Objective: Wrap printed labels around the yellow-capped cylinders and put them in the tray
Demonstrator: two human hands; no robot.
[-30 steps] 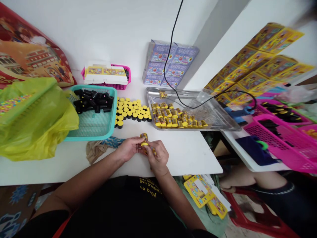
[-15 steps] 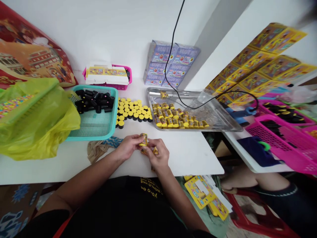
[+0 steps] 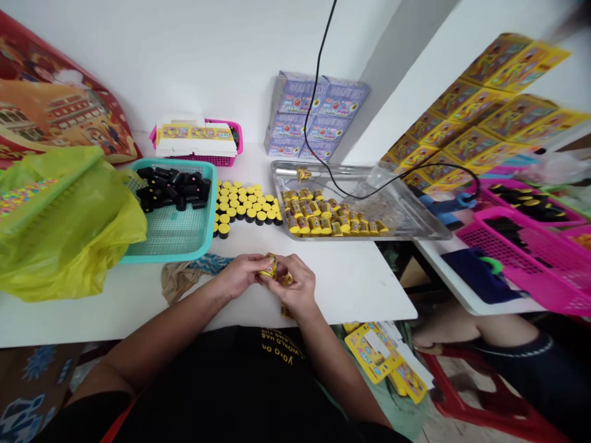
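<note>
Between both hands, just above the front of the white table, is a small yellow cylinder (image 3: 269,266) with a printed wrap. My left hand (image 3: 240,275) pinches it between thumb and fingers. My right hand (image 3: 298,286) is closed against its right side, with a yellow printed piece (image 3: 288,279) showing between the fingers; whether that piece is loose or joined to something is hidden. Below the right wrist lies more yellow printed material (image 3: 286,311), partly covered. Beyond the hands, a metal tray (image 3: 406,235) holds many similar wrapped cylinders (image 3: 325,226). Left of it stand yellow-topped black cylinders (image 3: 240,200).
A turquoise basket (image 3: 203,252) with black tubes and a yellow plastic bag (image 3: 92,246) are at left. A cloth (image 3: 178,280) lies near my left forearm. A black cable (image 3: 318,67) hangs over the tray. Pink baskets (image 3: 508,271) and another person's leg (image 3: 466,329) are at right.
The cylinder has tilted and sunk slightly between my fingers, and my right fingers have closed in nearer to it. The camera view has shifted a little.
</note>
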